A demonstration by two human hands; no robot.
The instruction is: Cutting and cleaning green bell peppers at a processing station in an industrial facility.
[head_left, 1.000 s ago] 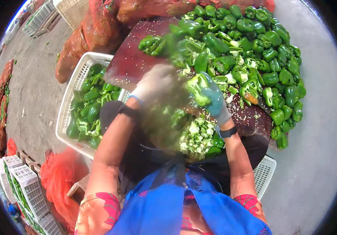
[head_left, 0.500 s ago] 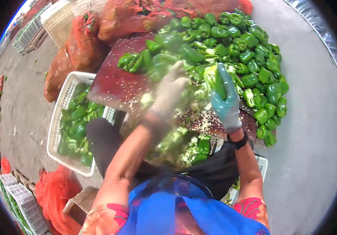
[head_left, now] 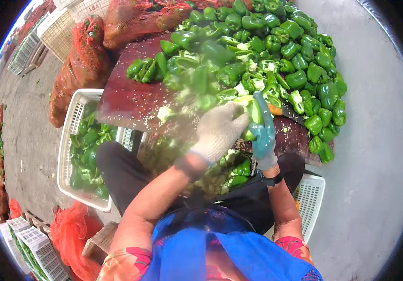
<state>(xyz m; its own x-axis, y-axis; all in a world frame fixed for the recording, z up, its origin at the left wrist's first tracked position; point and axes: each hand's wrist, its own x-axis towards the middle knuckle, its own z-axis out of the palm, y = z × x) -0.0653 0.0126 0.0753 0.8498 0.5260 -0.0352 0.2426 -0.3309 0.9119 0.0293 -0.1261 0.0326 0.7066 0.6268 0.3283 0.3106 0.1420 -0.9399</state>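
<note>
A cut green bell pepper [head_left: 254,112] is held between my two gloved hands above the near edge of a dark red board [head_left: 133,100]. My left hand [head_left: 221,130], in a whitish knit glove, has its fingers curled against the pepper's left side. My right hand [head_left: 263,138], in a glove with a teal coating, grips the other side, fingers pointing away from me. Just beyond it lies a knife with an orange handle [head_left: 275,109], its dark blade toward the whole peppers. Cut pieces, pale cores and seeds are scattered over the board.
Whole green peppers [head_left: 300,58] are heaped on the far right. A white crate [head_left: 63,161] of cut peppers stands left of my legs. Red mesh sacks [head_left: 82,65] lie at the far left, and another white crate [head_left: 315,201] sits at my right. Trimmings lie between my knees.
My left hand has come nearer and to the right, from over the cut pieces onto the pepper. My right hand, still holding the pepper, has drawn a little nearer. The knife now shows.
</note>
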